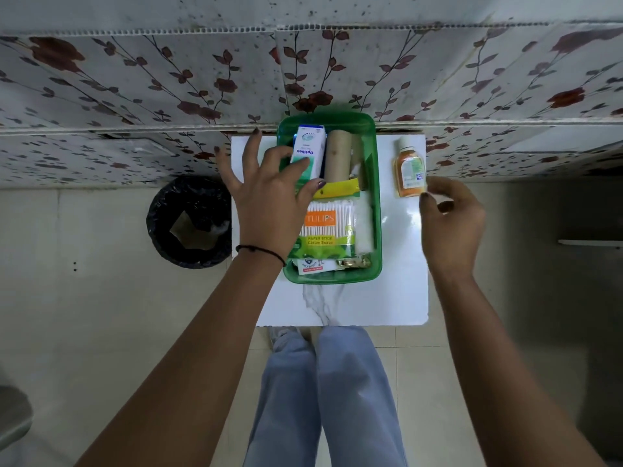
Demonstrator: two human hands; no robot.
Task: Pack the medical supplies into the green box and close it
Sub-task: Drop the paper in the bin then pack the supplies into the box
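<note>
The green box (377,210) sits open on the small white table (401,291), already crowded: a white and teal Optibex carton (308,146) at its far left, a tan bandage roll (337,156) just right of that, a yellow sachet (337,189) across the middle, and a Tulips cotton swab pack (328,227) filling the near half over some smaller packets. The left hand (266,200) is spread wide, its thumb and forefinger resting on the carton as if seating it against the wall. The right hand (450,224) is loosely curled and holding nothing, its fingertips just beside the near end of the orange antiseptic bottle (409,170), which lies on the table right of the box. The bottle looks like the last item out. To do this well, pinch it around its body, not its cap, and lay it flat along the free right-hand strip of the box, so nothing stands proud of the rim. No lid is visible.
</note>
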